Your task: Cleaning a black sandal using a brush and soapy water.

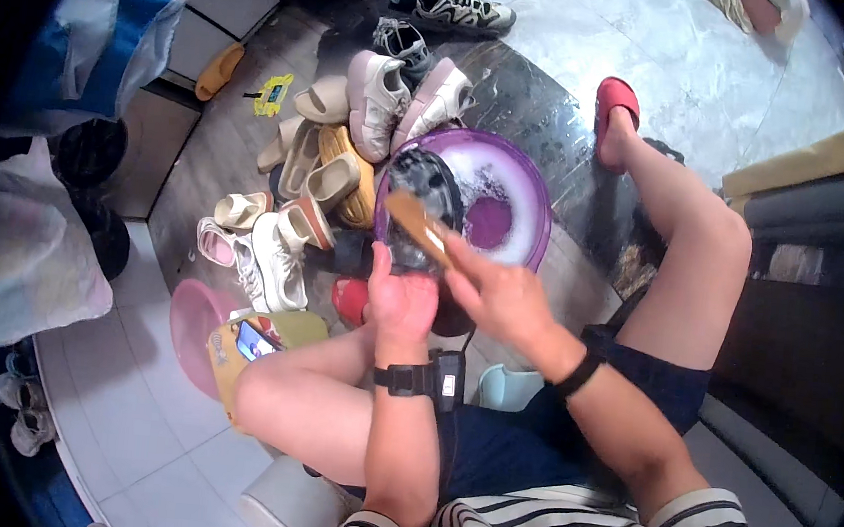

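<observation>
My left hand (405,300) is at the near edge of a purple plastic basin (543,225), palm up with the thumb raised. It holds a black shoe (430,174), whose foam-streaked sole faces up over the basin's left side. The fingers under the shoe are partly hidden. In my right hand (502,293) is a wooden-backed scrubbing brush (418,222), angled across the sole and slightly blurred. Its bristles are out of sight. White suds (523,178) float on the water in the basin.
Beige slippers (333,178), white-and-pink sneakers (377,101) and white sneakers (277,262) crowd the floor left of the basin. A pink basin (194,334) is by my left knee, near a phone (257,341) on a yellowish bag. A black-and-white sneaker (466,11) lies beyond.
</observation>
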